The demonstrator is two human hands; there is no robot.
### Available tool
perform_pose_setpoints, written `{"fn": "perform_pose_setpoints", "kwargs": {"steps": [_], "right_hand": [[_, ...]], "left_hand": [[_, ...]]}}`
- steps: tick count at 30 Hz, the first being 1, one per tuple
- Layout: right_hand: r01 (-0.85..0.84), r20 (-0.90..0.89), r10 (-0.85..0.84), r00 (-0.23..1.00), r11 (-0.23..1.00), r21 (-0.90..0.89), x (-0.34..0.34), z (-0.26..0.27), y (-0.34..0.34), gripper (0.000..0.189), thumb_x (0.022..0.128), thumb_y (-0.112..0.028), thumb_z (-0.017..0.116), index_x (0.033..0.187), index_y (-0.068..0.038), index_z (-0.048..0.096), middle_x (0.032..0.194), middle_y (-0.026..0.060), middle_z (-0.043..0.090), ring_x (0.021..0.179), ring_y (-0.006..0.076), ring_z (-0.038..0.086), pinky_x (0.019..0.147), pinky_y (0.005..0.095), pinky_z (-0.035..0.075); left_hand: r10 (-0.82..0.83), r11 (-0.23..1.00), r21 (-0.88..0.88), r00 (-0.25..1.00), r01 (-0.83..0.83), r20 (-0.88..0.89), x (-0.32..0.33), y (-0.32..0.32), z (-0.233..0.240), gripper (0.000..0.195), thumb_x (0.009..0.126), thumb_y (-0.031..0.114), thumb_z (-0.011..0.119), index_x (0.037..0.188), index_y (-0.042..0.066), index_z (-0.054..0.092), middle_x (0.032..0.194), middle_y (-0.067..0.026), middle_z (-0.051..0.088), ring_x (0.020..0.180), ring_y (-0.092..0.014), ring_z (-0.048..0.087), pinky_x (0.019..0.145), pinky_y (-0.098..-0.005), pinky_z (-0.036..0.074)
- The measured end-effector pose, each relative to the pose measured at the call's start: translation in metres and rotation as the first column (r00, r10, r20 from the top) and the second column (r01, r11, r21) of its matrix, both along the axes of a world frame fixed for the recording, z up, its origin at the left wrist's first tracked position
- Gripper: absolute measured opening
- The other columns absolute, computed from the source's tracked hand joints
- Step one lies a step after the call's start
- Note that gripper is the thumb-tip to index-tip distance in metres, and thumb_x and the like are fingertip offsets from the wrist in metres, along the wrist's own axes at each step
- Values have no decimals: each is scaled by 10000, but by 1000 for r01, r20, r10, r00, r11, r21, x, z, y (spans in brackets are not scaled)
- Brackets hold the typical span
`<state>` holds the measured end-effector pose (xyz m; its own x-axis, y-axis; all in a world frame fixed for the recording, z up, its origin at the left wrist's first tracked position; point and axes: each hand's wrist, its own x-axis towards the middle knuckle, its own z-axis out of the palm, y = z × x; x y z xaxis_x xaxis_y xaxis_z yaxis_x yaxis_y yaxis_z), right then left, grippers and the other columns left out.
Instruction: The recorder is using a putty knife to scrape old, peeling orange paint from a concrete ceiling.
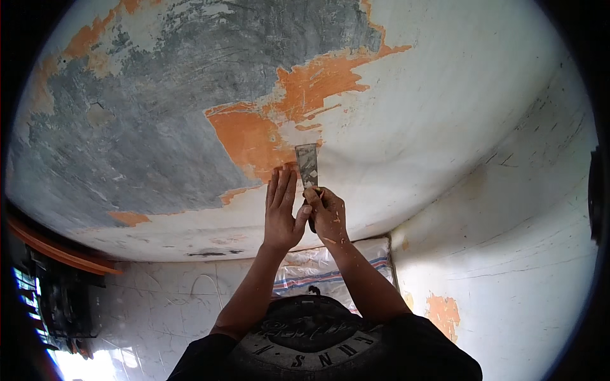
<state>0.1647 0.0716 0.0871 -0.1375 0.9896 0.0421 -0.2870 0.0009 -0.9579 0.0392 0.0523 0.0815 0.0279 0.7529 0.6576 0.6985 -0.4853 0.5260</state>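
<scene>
My right hand [328, 213] grips the dark handle of a putty knife [307, 164]. Its metal blade is smeared with pale residue and lies against the wall [410, 124], at the border between white paint and an orange layer [252, 138]. My left hand [284, 209] holds nothing and rests with fingers stretched out on the wall, just left of the blade. Its thumb points toward the knife handle; whether they touch I cannot tell. Small orange flakes cling to my right hand and wrist. A broad grey bare patch [157, 119] spreads to the upper left.
An adjoining white wall [514, 271] on the right has an orange peeled spot [443, 314]. Below lies a striped plastic sheet [329, 271] beside veined pale tiles [157, 295]. An orange ledge [62, 252] and dark objects [62, 295] stand at the left, near bright light.
</scene>
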Motion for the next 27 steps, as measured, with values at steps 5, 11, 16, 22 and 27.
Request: {"fn": "perform_pose_setpoints", "kwargs": {"steps": [5, 11, 16, 22, 27], "right_hand": [[55, 214, -62, 975, 998, 39, 5, -49, -10, 270, 961, -234, 604, 884, 22, 644, 697, -30, 556, 615, 66, 484, 556, 243, 406], [-11, -84, 14, 996, 999, 39, -2, -8, 6, 223, 958, -202, 606, 917, 13, 648, 679, -27, 571, 580, 49, 458, 522, 215, 356], [-9, 120, 9, 993, 1000, 1, 12, -43, -6, 247, 957, -242, 618, 884, -9, 657, 678, -9, 585, 603, 59, 493, 553, 227, 386], [29, -11, -29, 1000, 999, 13, 0, -40, -4, 294, 964, -292, 614, 860, -20, 652, 670, -13, 575, 615, 65, 497, 566, 232, 391], [25, 76, -25, 997, 1000, -10, 2, -16, -6, 294, 960, -294, 620, 869, -16, 653, 656, -9, 567, 598, 63, 481, 554, 229, 381]], "left_hand": [[31, 999, -26, 1000, -31, -6, 5, -5, 5, 697, 981, 464, 441, 1482, -5, 313, 1555, -208, 262, 1452, -419, 179, 1166, -502, 186], [44, 998, -54, 999, -45, -7, 5, -7, 5, 694, 988, 472, 412, 1478, -11, 316, 1552, -210, 267, 1452, -417, 178, 1169, -489, 190], [17, 998, -59, 1000, -17, 13, 3, -8, 7, 686, 989, 457, 415, 1474, -18, 318, 1551, -214, 267, 1453, -417, 177, 1169, -481, 197], [-15, 998, -55, 1000, 15, -10, -5, -8, 6, 662, 1008, 473, 372, 1486, 18, 320, 1558, -169, 284, 1463, -372, 186, 1172, -462, 195], [-48, 992, -114, 999, 45, -23, -13, -12, 4, 650, 1011, 452, 387, 1492, 22, 305, 1569, -168, 255, 1468, -365, 167, 1176, -455, 191]]}}
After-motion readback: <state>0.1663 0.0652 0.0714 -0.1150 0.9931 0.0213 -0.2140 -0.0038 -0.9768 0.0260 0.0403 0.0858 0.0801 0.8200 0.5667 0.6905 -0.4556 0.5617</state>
